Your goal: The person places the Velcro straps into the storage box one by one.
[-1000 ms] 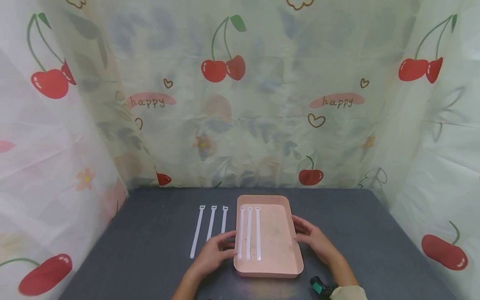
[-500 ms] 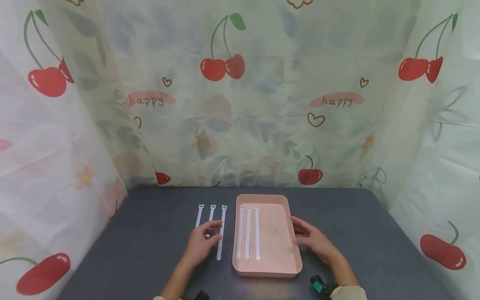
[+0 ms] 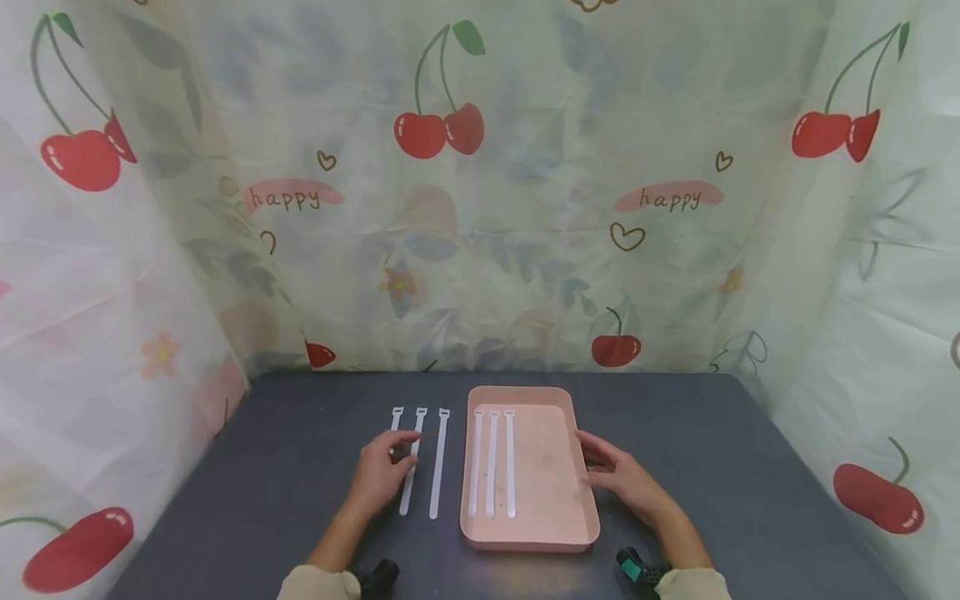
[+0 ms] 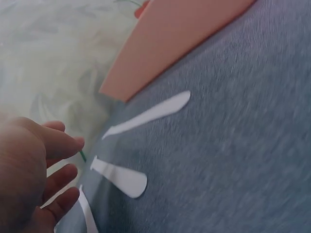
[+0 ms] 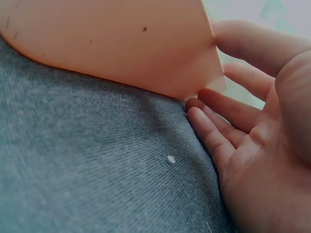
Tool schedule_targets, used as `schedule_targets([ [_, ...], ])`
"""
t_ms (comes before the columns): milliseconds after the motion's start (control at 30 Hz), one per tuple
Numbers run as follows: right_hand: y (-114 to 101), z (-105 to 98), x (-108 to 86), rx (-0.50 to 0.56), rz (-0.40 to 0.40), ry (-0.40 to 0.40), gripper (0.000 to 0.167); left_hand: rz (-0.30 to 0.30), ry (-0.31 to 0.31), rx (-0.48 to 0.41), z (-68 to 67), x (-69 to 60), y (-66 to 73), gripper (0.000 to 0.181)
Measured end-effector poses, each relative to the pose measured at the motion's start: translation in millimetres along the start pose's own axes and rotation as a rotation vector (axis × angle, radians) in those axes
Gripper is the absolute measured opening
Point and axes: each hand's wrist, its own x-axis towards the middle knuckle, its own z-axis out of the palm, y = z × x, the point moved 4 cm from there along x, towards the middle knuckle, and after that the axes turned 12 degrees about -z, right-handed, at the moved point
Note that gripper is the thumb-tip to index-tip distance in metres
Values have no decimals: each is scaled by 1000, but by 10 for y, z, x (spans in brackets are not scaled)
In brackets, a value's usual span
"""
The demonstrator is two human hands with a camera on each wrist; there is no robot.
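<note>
Three slim white cable straps with slotted heads lie side by side on the table left of the pink tray: a right one [image 3: 438,467], a middle one [image 3: 406,500] and a left one [image 3: 397,413], mostly hidden by my left hand [image 3: 378,473]. That hand hovers over the left and middle straps, fingers loosely bent, nothing between them. In the left wrist view its fingertips [image 4: 73,143] are apart from the straps. Inside the pink tray [image 3: 553,475], three more white straps [image 3: 492,467] lie in parallel on the left half. My right hand [image 3: 628,479] touches the tray's right wall with extended fingers.
A dark grey tabletop [image 3: 300,467] lies under everything. Patterned curtains [image 3: 480,275] enclose it at the back and both sides. Dark wrist cameras sit by both cuffs. A small white speck [image 5: 171,159] shows on the cloth near the right hand.
My left hand has left the tray's left wall and moved left, over the straps on the table. The right hand stays at the tray's right side. The head view has shifted slightly.
</note>
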Motion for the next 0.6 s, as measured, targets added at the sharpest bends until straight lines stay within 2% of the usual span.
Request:
schedule_targets([
  [133, 0, 4, -3, -8, 5, 3, 72, 14, 32, 78, -35, 61, -61, 36],
  [233, -5, 10, -13, -9, 6, 5, 73, -9, 33, 132, -52, 102, -115, 36],
  [467, 15, 6, -25, -9, 5, -5, 73, -50, -3, 179, -81, 146, -193, 37],
  [600, 25, -4, -6, -5, -4, -15, 73, -101, -36, 218, -97, 171, -199, 37],
])
